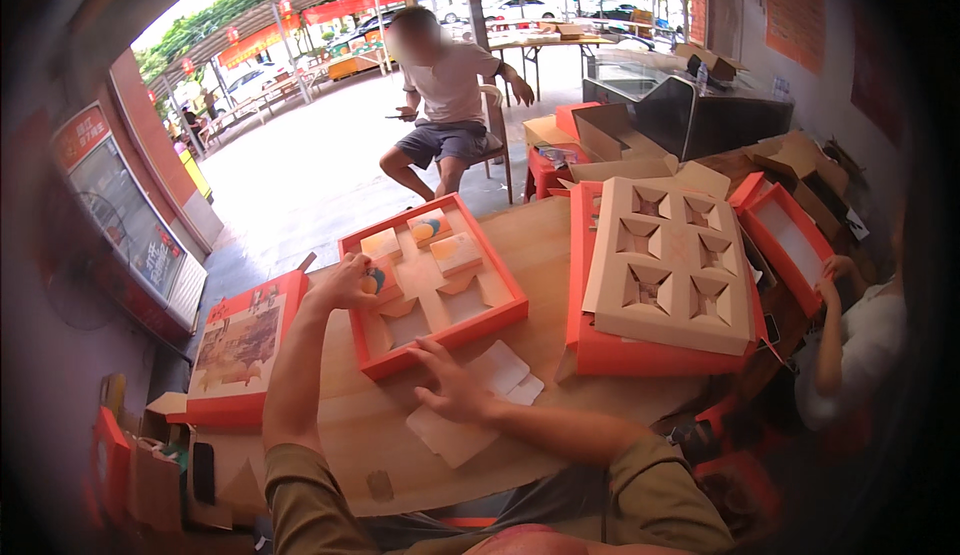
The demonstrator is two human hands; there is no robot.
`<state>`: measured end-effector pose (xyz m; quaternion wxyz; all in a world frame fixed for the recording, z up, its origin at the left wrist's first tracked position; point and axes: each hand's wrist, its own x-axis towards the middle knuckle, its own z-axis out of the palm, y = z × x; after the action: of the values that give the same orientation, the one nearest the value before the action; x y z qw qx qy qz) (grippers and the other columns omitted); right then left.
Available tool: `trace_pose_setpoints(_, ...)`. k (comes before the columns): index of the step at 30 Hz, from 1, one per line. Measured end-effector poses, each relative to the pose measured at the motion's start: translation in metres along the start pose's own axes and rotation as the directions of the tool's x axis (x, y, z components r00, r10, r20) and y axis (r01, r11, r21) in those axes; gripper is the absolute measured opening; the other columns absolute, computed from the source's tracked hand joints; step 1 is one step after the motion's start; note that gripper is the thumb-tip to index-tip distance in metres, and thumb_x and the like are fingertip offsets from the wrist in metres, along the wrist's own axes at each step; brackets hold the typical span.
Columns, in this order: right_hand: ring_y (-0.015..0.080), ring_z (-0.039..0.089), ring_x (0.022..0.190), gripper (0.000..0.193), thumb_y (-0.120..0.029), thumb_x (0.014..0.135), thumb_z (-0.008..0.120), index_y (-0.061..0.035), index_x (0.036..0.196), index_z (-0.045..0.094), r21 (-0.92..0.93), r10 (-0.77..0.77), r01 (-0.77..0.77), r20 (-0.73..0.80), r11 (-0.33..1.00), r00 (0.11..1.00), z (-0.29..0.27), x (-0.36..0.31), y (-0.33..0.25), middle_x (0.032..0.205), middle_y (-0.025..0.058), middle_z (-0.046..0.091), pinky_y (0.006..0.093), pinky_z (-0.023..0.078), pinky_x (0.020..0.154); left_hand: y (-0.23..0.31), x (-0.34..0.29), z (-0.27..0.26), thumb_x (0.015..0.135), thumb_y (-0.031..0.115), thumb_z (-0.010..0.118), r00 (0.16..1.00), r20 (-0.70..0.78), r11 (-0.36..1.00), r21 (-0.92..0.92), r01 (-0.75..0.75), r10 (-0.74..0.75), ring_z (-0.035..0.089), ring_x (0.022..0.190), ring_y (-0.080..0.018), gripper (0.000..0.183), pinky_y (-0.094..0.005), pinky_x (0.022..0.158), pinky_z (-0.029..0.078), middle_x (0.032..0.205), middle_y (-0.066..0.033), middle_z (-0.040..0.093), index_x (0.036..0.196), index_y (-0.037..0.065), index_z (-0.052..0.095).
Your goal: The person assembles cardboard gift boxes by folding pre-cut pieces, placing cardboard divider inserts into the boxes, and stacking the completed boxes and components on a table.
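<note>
A red-rimmed gift box (505,313) with a cardboard divider lies in front of me. Several small printed cartons, among them an orange and white one (455,254), fill its far and left compartments; two nearer compartments hold nothing. My left hand (343,285) reaches over the left rim, its fingers closed on a small carton (379,281) with a blue-green print, seated in the divider. My right hand (452,383) hovers by the near rim, fingers apart and holding nothing. Below it on the table lies a flattened pale carton (500,371), partly hidden by that hand.
On the left is a red box with a picture lid (240,350). Stacked cardboard dividers (672,280) sit on red boxes at right. Beyond them a co-worker's hands hold a red tray (790,240). A seated person (447,95) is across the table (545,245).
</note>
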<state>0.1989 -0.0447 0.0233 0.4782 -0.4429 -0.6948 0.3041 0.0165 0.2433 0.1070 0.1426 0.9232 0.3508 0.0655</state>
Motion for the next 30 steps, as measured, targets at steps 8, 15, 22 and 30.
trace_pose_setpoints(8, 0.031, 0.064, 0.117, 0.072, -0.016, 0.09, 0.069, -0.0054, 0.154, 0.039, -0.119, -0.023, 0.017, -0.046, 0.993, 0.999, 0.007, 0.001, 0.003, 0.164, 0.0195, 0.029, 0.0374, 0.053, 0.097, -0.003, -0.026, -0.003, 0.07, 0.031, 0.08, 0.913, -0.405, 0.994, -0.109, -0.006, -0.039, 0.056, 0.126, -0.0379, 0.091, -0.047, 0.101, 0.049, 0.137, -0.0212, 0.055, 0.149, 0.008, 0.041)
trace_pose_setpoints(15, 0.0203, 0.064, 0.11, 0.076, -0.052, 0.099, 0.062, -0.0061, 0.155, 0.038, 0.743, 0.144, -0.192, 0.129, 0.641, 0.981, 0.008, -0.004, 0.029, 0.144, 0.0127, 0.051, 0.033, 0.052, 0.093, 0.086, -0.137, 0.044, 0.068, 0.025, 0.092, 0.818, -0.52, 0.85, -0.289, -0.44, 0.247, 0.057, 0.117, -0.0281, 0.095, -0.0392, 0.093, 0.049, 0.13, -0.0144, 0.055, 0.147, 0.004, 0.045)
trace_pose_setpoints(22, 0.0169, 0.055, 0.126, 0.089, -0.061, 0.096, 0.063, -0.006, 0.158, 0.031, 0.733, -0.065, -0.112, 0.208, 0.671, 0.976, 0.007, -0.01, 0.038, 0.138, 0.009, 0.056, 0.034, 0.049, 0.101, 0.144, -0.189, 0.117, 0.064, 0.017, 0.097, 0.732, -0.664, 0.83, -0.313, -0.462, 0.157, 0.048, 0.13, -0.0334, 0.107, -0.0466, 0.106, 0.045, 0.137, -0.0195, 0.043, 0.142, 0.011, 0.024)
trace_pose_setpoints(30, 0.0203, 0.053, 0.132, 0.07, -0.021, 0.098, 0.072, -0.0043, 0.154, 0.033, 0.472, -0.106, -0.009, 0.216, 0.881, 0.971, -0.009, -0.007, -0.005, 0.141, 0.0118, 0.054, 0.037, 0.044, 0.112, 0.108, -0.189, 0.149, 0.077, 0.019, 0.089, 0.732, -0.68, 0.759, -0.45, -0.471, 0.051, 0.054, 0.123, -0.0296, 0.084, -0.0429, 0.101, 0.049, 0.132, -0.0176, 0.05, 0.14, 0.007, 0.035)
